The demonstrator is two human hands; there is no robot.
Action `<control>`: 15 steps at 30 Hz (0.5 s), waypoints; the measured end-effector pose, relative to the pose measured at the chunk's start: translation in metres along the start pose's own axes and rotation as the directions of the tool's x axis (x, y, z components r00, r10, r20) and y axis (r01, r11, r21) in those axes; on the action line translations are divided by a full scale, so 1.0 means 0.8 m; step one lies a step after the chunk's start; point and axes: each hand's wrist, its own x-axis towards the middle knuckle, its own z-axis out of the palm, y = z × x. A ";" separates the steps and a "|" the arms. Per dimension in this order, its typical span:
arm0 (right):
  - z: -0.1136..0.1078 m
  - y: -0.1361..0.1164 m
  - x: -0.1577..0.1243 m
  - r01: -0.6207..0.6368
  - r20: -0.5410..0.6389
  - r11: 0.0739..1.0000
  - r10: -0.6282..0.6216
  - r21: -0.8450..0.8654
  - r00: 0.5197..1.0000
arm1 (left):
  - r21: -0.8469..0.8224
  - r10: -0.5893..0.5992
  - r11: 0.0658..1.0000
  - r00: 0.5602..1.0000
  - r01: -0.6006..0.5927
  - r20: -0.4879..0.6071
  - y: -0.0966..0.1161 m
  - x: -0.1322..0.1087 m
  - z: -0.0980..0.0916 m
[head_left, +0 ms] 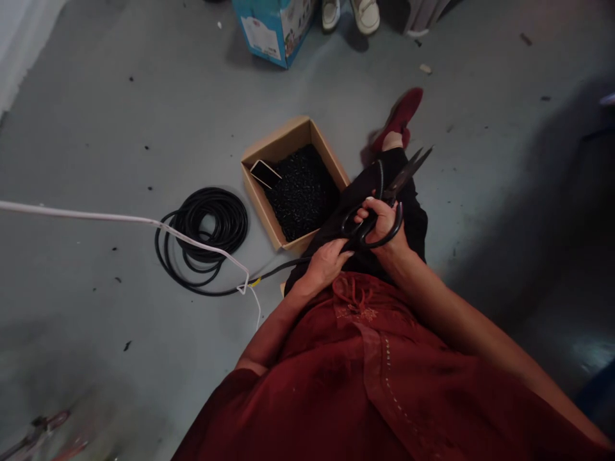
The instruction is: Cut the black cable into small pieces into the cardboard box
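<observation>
My right hand (383,224) is wrapped round the black handles of a large pair of scissors (401,181), whose dark blades stand slightly apart and point away to the upper right. Over my lap, my left hand (327,264) is closed on a black cable (283,266) or tube; its end near my fingers is hard to make out against my dark trousers. The same black length runs left to a loose coil (209,234) on the floor. Beyond my left hand sits an open cardboard box (273,137) holding many small black pieces and a small dark rectangular carton.
A white cord (96,212) stretches in from the left across the coil. At the back stand a blue printed carton (269,32) and another person's pale shoes (365,14). Small dark scraps lie scattered on the grey floor (86,160).
</observation>
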 end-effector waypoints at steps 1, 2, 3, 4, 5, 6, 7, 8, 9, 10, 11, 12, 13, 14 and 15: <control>-0.004 -0.003 0.003 -0.010 -0.008 1.000 0.010 0.027 1.000 | 0.013 -0.001 1.000 1.000 0.000 0.005 -0.004 -0.003 -0.001; -0.007 -0.007 0.006 -0.015 -0.016 0.999 0.016 0.047 1.000 | 0.027 -0.004 1.000 1.000 0.004 0.015 -0.009 -0.007 -0.004; -0.011 -0.011 0.008 -0.015 -0.027 0.998 0.017 0.062 1.000 | 0.038 -0.014 0.999 0.999 0.013 0.029 -0.015 -0.012 -0.010; -0.014 -0.013 0.009 -0.012 -0.027 0.999 0.014 0.053 1.000 | 0.044 -0.027 0.999 0.998 0.025 0.050 -0.021 -0.018 -0.016; -0.016 -0.014 0.009 -0.007 -0.027 0.999 0.008 0.031 1.000 | 0.043 -0.045 0.998 0.997 0.042 0.070 -0.028 -0.024 -0.024; -0.019 -0.014 0.008 -0.001 -0.025 1.000 0.001 -0.001 1.000 | 0.041 -0.065 0.997 0.994 0.062 0.091 -0.033 -0.029 -0.032; -0.021 -0.012 0.006 0.006 -0.019 0.999 -0.006 -0.045 1.000 | 0.045 -0.087 0.996 0.990 0.083 0.111 -0.039 -0.034 -0.040; -0.024 -0.010 0.003 0.016 -0.008 0.995 -0.017 -0.102 1.000 | 0.054 -0.109 0.993 0.986 0.103 0.127 -0.044 -0.037 -0.048; -0.027 -0.007 0.000 0.032 0.006 0.985 -0.032 -0.168 0.999 | 0.065 -0.125 0.991 0.981 0.116 0.149 -0.047 -0.040 -0.055; -0.030 -0.005 -0.003 0.057 0.026 0.969 -0.052 -0.242 0.998 | 0.073 -0.134 0.990 0.976 0.123 0.170 -0.049 -0.041 -0.061; -0.033 -0.002 -0.006 0.089 0.047 0.945 -0.078 -0.316 0.996 | 0.081 -0.138 0.989 0.972 0.124 0.191 -0.050 -0.040 -0.065; -0.035 -0.001 -0.008 0.122 0.070 0.915 -0.103 -0.383 0.992 | 0.083 -0.135 0.989 0.968 0.120 0.212 -0.048 -0.038 -0.067; -0.036 0.001 -0.011 0.153 0.094 0.885 -0.124 -0.440 0.988 | 0.076 -0.128 0.991 0.965 0.113 0.227 -0.043 -0.035 -0.067; -0.037 0.001 -0.012 0.178 0.114 0.858 -0.140 -0.483 0.983 | 0.060 -0.116 0.993 0.965 0.105 0.236 -0.036 -0.031 -0.064; -0.037 0.002 -0.014 0.194 0.131 0.836 -0.147 -0.513 0.980 | 0.032 -0.101 0.995 0.967 0.096 0.235 -0.027 -0.025 -0.060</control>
